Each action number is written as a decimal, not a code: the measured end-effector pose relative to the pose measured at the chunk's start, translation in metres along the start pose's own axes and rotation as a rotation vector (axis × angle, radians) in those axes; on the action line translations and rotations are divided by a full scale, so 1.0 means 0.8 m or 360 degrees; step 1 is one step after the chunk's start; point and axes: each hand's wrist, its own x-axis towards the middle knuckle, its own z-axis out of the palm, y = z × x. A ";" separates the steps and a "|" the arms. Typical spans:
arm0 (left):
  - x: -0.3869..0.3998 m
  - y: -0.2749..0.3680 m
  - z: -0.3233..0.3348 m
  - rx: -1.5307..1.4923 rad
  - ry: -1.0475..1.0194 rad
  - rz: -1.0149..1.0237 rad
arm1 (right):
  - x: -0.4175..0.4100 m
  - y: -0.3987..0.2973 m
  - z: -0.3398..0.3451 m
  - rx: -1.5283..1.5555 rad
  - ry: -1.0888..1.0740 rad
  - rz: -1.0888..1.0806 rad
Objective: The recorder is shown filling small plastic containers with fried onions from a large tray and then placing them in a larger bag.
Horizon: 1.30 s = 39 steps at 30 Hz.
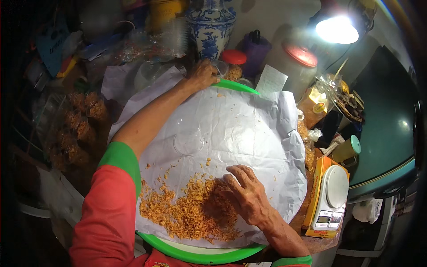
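Note:
My left hand (202, 76) is stretched to the far rim of a round green-rimmed tray (237, 85), beside a clear plastic container (221, 68). Its fingers are partly hidden, so whether they grip the rim or the container is unclear. White paper (213, 123) lines the tray. My right hand (246, 195), palm down with fingers bent and apart, hovers over or touches a heap of crisp golden-brown fried flakes (186, 213), probably fried shallots; no item shows in its grasp. A clear plastic cup (189, 142) rests on the paper beyond the heap.
Filled clear bags (76, 126) stand at left. Behind the tray are a blue-and-white vase (211, 30), a red-lidded jar (233, 65) and a purple container (255, 53). A digital kitchen scale (330, 200) sits at right, near a lidded mug (345, 150). A lamp (337, 29) shines above.

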 end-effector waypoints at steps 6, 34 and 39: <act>0.005 -0.011 0.004 -0.0073 0.0060 0.0087 | 0.005 -0.004 -0.004 0.0037 -0.0083 -0.0037; -0.125 -0.259 -0.285 -0.0465 0.0827 -0.0653 | 0.006 -0.009 -0.005 -0.0032 -0.0122 0.0047; -0.093 -0.260 -0.281 0.0262 0.0705 -0.0376 | 0.005 -0.006 -0.003 -0.0043 -0.0067 0.0030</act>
